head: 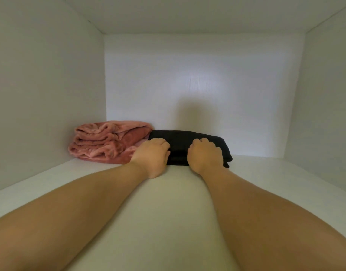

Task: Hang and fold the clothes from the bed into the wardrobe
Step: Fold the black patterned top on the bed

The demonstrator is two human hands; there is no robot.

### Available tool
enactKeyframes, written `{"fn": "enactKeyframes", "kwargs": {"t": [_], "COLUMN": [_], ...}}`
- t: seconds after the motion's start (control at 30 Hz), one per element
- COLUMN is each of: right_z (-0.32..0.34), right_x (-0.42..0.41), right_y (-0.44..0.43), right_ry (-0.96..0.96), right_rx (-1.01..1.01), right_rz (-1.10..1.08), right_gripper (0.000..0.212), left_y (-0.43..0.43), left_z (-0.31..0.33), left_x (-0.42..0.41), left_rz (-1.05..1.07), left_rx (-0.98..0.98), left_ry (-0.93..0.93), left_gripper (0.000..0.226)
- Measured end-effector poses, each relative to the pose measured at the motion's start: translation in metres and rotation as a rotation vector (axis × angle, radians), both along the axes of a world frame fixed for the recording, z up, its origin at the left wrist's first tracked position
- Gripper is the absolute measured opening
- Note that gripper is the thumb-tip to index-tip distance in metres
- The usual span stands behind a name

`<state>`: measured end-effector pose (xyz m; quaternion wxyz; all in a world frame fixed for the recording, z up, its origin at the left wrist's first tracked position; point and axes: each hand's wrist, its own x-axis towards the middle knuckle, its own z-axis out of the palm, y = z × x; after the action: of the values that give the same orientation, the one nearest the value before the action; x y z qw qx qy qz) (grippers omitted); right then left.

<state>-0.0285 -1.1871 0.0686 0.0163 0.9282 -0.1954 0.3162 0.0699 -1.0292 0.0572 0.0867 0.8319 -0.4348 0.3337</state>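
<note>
- White boards make up the wardrobe compartment (266, 173): shelf floor, two side walls, back panel and top, all plain and pale.
- Two pieces of clothing lie inside it, both far back and left of the middle.
- Tucked into the back left corner is a pink plush fleece (107, 142), folded into a thick, soft stack of several layers.
- Just to its right lies a black folded garment (180, 143), flat on the shelf floor and close to the back panel, its left end touching the pink stack.
- The person's left hand (151, 157) holds the black garment's left front part, fingers curled over its top and thumb against its front.
- The right hand (205, 155) grips the right front part the same way, knuckles bent.
- Both bare forearms (93, 202) reach in across the shelf floor from the open front.
</note>
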Motion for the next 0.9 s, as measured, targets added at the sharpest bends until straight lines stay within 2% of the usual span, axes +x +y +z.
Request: {"fn": "enactKeyframes", "kwargs": {"t": [0.07,0.13,0.27,0.4,0.5,0.67,0.77,0.83,0.9], "right_z": [0.009,0.019,0.046,0.066,0.071,0.067,0.037,0.007,-0.028], "right_x": [-0.002,-0.001,-0.007,-0.023,-0.052,-0.147,-0.212,-0.253,-0.296], "right_y": [0.012,0.028,0.072,0.143,0.218,0.343,0.419,0.470,0.520], "right_ry": [-0.192,-0.264,-0.150,-0.031,0.069,0.212,0.239,0.278,0.341], "right_rx": [-0.115,-0.128,-0.063,-0.011,0.013,-0.014,-0.061,-0.035,0.005], "right_rz": [-0.002,0.055,0.217,0.339,0.445,0.758,0.989,1.153,1.322], "right_gripper": [0.026,0.035,0.044,0.041,0.046,0.038,0.043,0.038,0.046], "left_y": [0.005,0.014,0.050,0.123,0.208,0.352,0.425,0.468,0.506], "left_z": [0.008,0.024,0.059,0.077,0.069,0.017,-0.035,-0.077,-0.122], "left_x": [-0.009,-0.019,-0.044,-0.096,-0.154,-0.286,-0.371,-0.432,-0.498], "left_rz": [-0.011,0.018,0.121,0.264,0.409,0.574,0.740,0.882,1.035], "left_rx": [-0.080,-0.143,-0.204,-0.363,-0.471,-0.727,-0.792,-0.851,-0.920], "left_ry": [-0.016,0.039,0.177,0.205,0.194,0.239,0.297,0.341,0.395], "left_gripper": [0.024,0.019,0.024,0.022,0.025,0.026,0.027,0.027,0.029]}}
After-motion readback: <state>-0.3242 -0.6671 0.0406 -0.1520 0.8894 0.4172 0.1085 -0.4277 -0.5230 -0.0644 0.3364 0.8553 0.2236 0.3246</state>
